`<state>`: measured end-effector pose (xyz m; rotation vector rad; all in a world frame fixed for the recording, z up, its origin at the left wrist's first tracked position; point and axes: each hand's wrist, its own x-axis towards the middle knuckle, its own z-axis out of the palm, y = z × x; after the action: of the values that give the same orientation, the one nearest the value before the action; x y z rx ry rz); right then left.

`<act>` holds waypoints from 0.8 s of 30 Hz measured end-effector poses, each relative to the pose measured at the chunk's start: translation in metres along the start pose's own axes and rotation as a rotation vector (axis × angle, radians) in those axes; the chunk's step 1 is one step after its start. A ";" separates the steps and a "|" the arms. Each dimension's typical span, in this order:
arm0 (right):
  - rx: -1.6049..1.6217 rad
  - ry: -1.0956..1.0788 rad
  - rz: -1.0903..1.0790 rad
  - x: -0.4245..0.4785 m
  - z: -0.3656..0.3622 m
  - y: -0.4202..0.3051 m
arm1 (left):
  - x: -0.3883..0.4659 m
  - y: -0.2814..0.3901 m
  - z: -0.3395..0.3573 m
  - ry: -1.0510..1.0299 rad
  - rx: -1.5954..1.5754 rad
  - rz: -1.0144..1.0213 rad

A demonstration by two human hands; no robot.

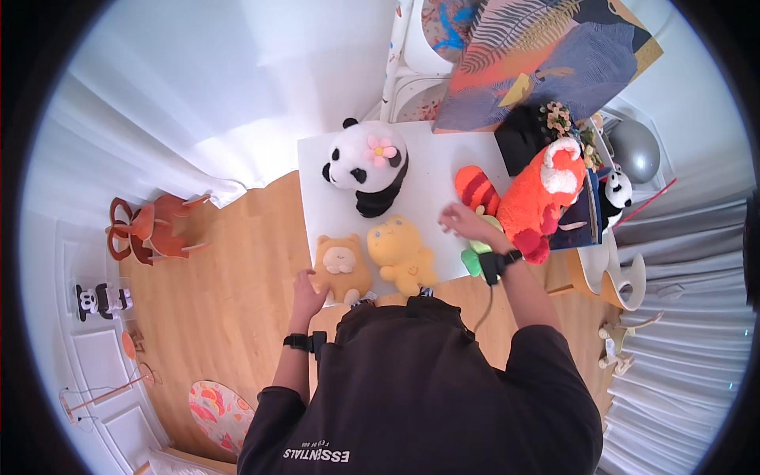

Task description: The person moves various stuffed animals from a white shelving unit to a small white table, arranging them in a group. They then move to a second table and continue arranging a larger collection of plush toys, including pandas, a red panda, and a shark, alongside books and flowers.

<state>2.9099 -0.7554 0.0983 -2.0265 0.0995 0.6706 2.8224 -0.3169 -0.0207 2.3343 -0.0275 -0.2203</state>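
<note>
My left hand point(309, 295) is at the near left table edge, fingers apart, beside a tan bear plush point(343, 279); whether it touches the plush is unclear. My right hand point(466, 222) hovers with loosely bent fingers and nothing visible in it. Under my right wrist lies a green plush toy point(472, 261), partly hidden. A yellow plush toy point(404, 252) lies face up right of the bear. Behind them sits a panda plush point(371, 160) with a pink flower on its head. Right of my right hand is an orange red-panda plush point(537, 190) with a striped tail point(477, 189).
The toys rest on a white table point(439, 148). A large painting point(546, 65) leans at the back right, by a black box point(522, 139). A brown animal-shaped chair point(157, 228) stands left on the wooden floor point(237, 309); a pale chair point(611, 273) is at right.
</note>
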 end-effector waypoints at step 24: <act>-0.331 0.170 -0.060 -0.087 -0.036 0.193 | -0.002 0.148 0.092 0.088 0.360 0.021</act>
<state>2.7877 -0.9052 0.0057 -2.3937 0.0280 0.5004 2.8119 -0.4853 0.0225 2.6981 -0.0517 -0.1086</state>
